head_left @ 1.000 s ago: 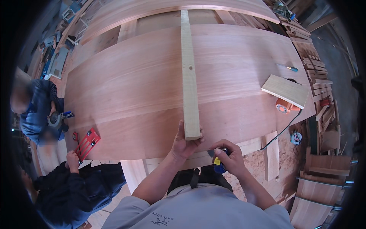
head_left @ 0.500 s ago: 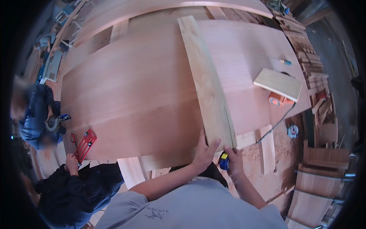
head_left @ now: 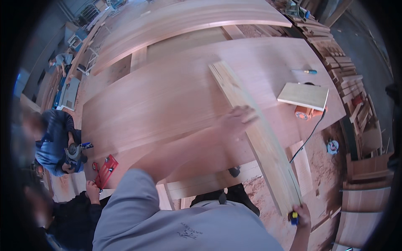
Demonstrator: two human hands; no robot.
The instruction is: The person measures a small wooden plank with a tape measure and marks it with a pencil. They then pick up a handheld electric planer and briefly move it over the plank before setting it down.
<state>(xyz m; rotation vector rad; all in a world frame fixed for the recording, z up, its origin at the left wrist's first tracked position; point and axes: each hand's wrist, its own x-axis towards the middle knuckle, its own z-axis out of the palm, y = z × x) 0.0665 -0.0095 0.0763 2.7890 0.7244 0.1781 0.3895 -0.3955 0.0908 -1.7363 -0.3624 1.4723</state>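
Note:
A long pale wooden plank lies slantwise over the big reddish wooden panel, its near end jutting past the panel's front edge. My right hand is at that near end, closed round a blue and yellow tape measure. Whether its fingers also grip the plank I cannot tell. My left hand is stretched forward over the panel at the plank's left edge, about midway along. Motion smears its fingers, so their contact with the wood is unclear.
On the panel's right lie a small board atop an orange corded tool and a screwdriver. At left, a person's hand holds a red tool; another person works behind. Stacked lumber lines the right side.
The plank has slid toward me and to the right, its near end now beyond the panel. My left hand left that end and reached forward; my right hand moved right with the tape measure.

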